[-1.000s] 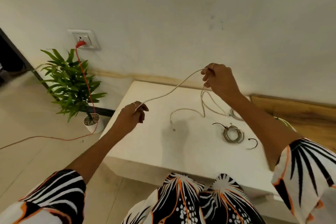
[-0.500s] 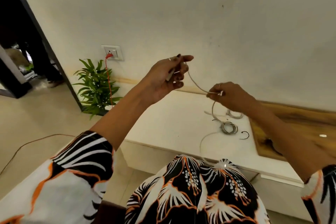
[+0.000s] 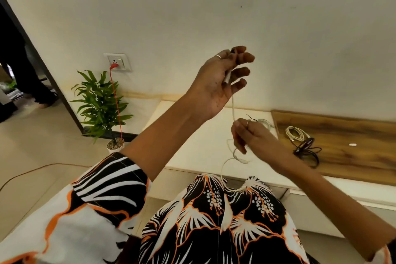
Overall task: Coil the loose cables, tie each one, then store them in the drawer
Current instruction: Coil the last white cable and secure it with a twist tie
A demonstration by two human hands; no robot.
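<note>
The left hand (image 3: 222,79) is raised, palm toward the camera, with the plug end of a thin white cable (image 3: 233,107) pinned between thumb and forefinger while the other fingers fan out loosely. From that pinch the cable drops almost straight down to the right hand (image 3: 249,135), which sits lower and slightly to the right, its fingers curled round the strand. So the cable's long axis runs near vertical between the two hands, and the right hand is the nearer one to the slack. Below the right hand the cable falls in a few soft loops, crossing the front edge of the white worktop (image 3: 192,146) and trailing onto the patterned lap; how many turns are already gathered is hard to tell through the blur.

In my judgement the next wrap depends on carrying the slack up from below the right hand toward the left.

The cable looks smooth, limp and rubbery. Beyond the right hand, on the wood-grain panel (image 3: 353,148), lie a pale coiled cable (image 3: 296,134) and, just beside it, a glossy black cable (image 3: 306,151) in a looser bundle.
</note>
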